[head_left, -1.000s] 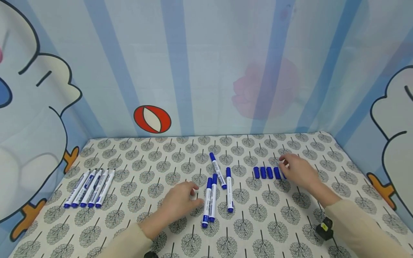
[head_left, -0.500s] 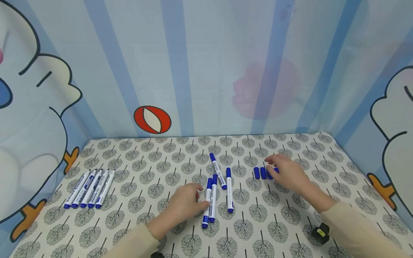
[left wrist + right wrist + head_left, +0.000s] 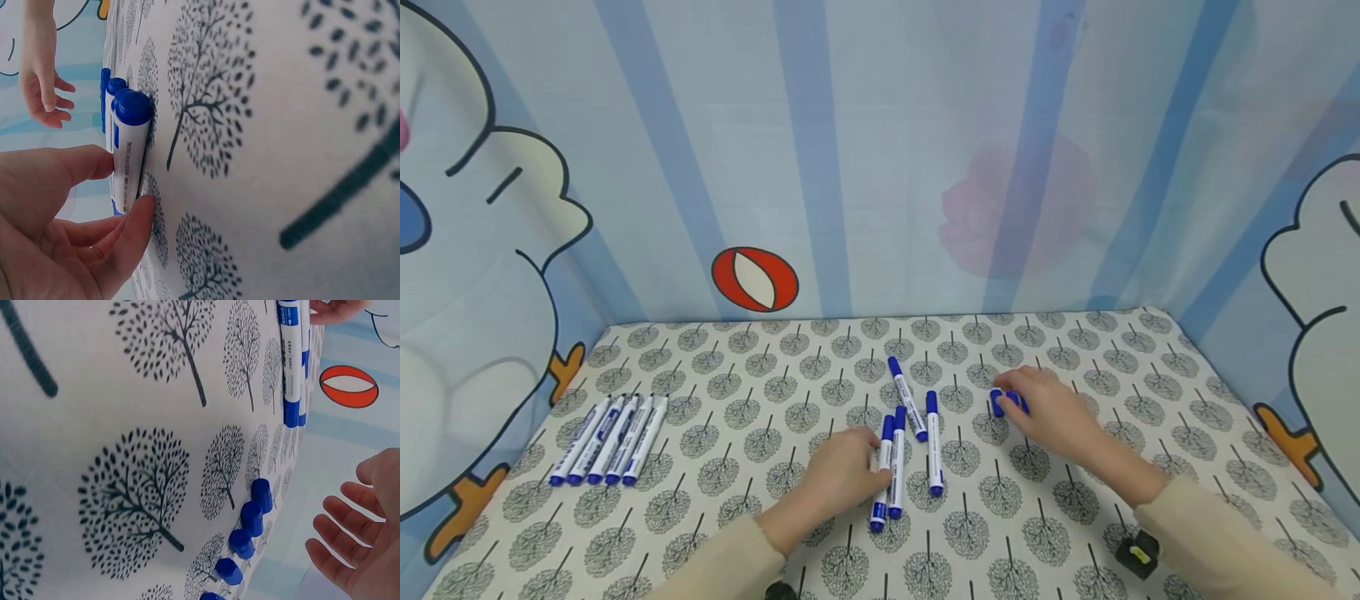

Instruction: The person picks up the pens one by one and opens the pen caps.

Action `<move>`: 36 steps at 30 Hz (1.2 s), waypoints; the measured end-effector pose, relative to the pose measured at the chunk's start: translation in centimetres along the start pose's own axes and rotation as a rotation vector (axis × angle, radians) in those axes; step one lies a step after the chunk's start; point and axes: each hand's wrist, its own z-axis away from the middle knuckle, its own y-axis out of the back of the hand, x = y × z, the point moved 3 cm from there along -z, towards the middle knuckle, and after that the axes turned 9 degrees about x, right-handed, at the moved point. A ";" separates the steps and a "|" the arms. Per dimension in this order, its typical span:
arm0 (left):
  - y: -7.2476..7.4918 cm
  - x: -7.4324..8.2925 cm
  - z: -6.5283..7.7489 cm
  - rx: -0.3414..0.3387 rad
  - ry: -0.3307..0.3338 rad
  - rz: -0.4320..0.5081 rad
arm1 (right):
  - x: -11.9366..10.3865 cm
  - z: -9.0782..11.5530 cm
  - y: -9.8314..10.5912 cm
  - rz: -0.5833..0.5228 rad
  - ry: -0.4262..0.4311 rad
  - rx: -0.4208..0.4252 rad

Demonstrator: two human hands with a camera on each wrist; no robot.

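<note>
Fingers (image 3: 128, 240) of left hand (image 3: 841, 471) parted around nearest capped blue marker (image 3: 879, 510) on tree-print bench (image 3: 1000, 533); can't confirm contact. Second capped marker (image 3: 897, 462) just beside it. Five uncapped markers (image 3: 613, 440) side by side, well left. Right hand (image 3: 1054, 415), fingers loosely spread, over row of blue caps (image 3: 252, 519). Striped backdrop (image 3: 880, 167) behind.

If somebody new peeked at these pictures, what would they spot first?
Probably the bright red ball pictured low on the pale blue backdrop. Next might be the five pens lined up at the left, dark tips showing, or the stubby blue caps by the right hand.
</note>
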 end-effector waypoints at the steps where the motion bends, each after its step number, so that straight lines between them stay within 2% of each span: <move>1: -0.1 0.1 0.0 -0.008 0.005 0.003 | -0.1 0.0 0.0 -0.003 0.006 0.005; 13: -0.6 0.6 0.1 -0.030 0.073 0.100 | -1.0 0.0 0.0 0.011 0.053 0.035; 19: -0.5 0.3 0.0 -0.039 0.077 0.108 | -1.1 0.1 0.0 0.017 0.065 0.042; 32: 0.8 -0.6 0.1 -0.063 0.096 0.148 | -1.0 0.4 -0.2 0.027 0.064 0.053; 36: 1.5 -0.8 0.0 -0.056 0.078 0.117 | -1.0 0.5 -0.3 0.023 0.060 0.048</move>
